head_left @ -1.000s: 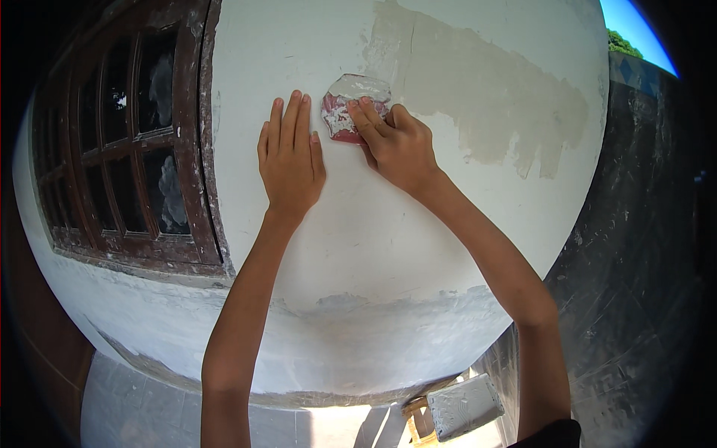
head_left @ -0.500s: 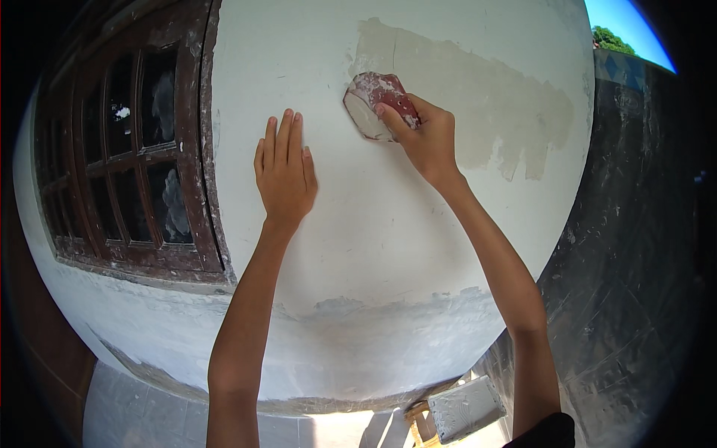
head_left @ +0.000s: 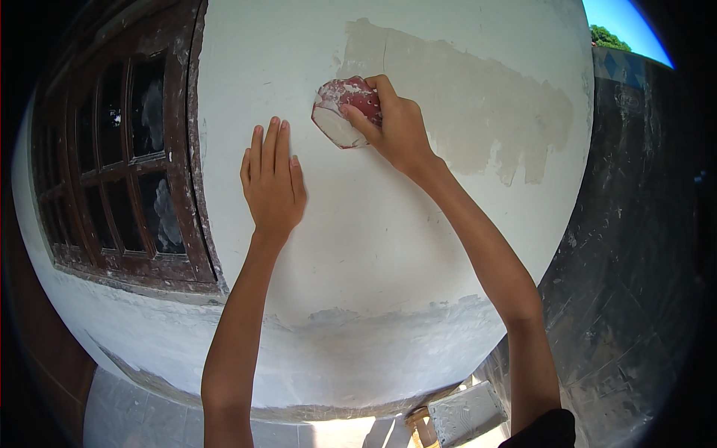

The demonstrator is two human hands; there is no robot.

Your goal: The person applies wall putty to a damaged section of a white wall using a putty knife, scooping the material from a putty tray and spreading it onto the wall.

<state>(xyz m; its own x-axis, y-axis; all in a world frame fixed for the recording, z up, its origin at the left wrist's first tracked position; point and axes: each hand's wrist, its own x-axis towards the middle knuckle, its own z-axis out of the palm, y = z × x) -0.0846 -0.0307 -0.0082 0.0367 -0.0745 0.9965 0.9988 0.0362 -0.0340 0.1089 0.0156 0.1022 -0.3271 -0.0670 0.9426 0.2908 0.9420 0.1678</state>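
Observation:
My right hand (head_left: 407,134) grips a red putty scraper (head_left: 347,108) smeared with white putty, thumb on the near side. The scraper is against the white wall (head_left: 358,224), left of a beige-grey patch (head_left: 463,89) with ragged edges. My left hand (head_left: 272,179) lies flat on the wall, lower and to the left of the scraper, fingers stretched upward and holding nothing. The scraper's far side and the fingertips behind it are hidden.
At the left is a brown wooden window (head_left: 123,157) with dark panes. Low at the right, a putty-coated board (head_left: 467,413) rests on a wooden support (head_left: 423,427). A dark wall (head_left: 627,224) stands on the right, and grey floor tiles (head_left: 149,418) lie below.
My right hand has moved left with the scraper, away from the beige-grey patch's edge. My left hand stays flat on the wall; the view has shifted slightly.

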